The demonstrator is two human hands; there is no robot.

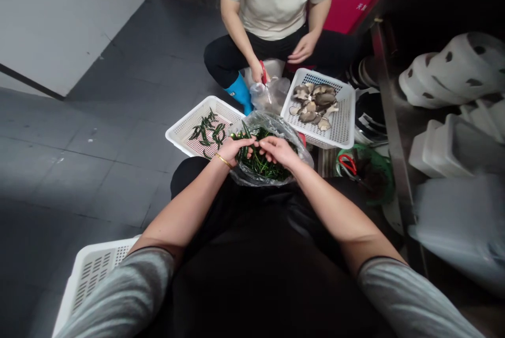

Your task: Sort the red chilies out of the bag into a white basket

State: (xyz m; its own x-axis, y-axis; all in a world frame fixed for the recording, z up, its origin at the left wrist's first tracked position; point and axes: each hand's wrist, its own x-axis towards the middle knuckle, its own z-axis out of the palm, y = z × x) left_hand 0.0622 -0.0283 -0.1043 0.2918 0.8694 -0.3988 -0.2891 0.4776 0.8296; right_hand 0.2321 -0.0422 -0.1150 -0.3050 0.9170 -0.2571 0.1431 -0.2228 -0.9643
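Observation:
Over a clear plastic bag [303, 159] of green chili peppers [272, 167], my two hands meet fingertip to fingertip. My left hand [235, 150], with a gold bracelet at the wrist, is closed around a few green chili peppers [245, 130] that stick up past the thumb. My right hand [278, 150] is pinched against the left fingertips; whatever lies between its fingers is too small to make out. Just left of the bag, a white perforated basket [179, 133] holds several loose green chili peppers [205, 129].
Opposite me sits a person holding red-handled scissors [263, 72] above a plastic bag. Mushrooms [315, 104] lie in a white basket [347, 117] at the right. Red scissors [347, 164] rest on a green container [389, 177]. White containers [445, 149] fill a metal shelf. Another basket [92, 269] stands behind my left arm.

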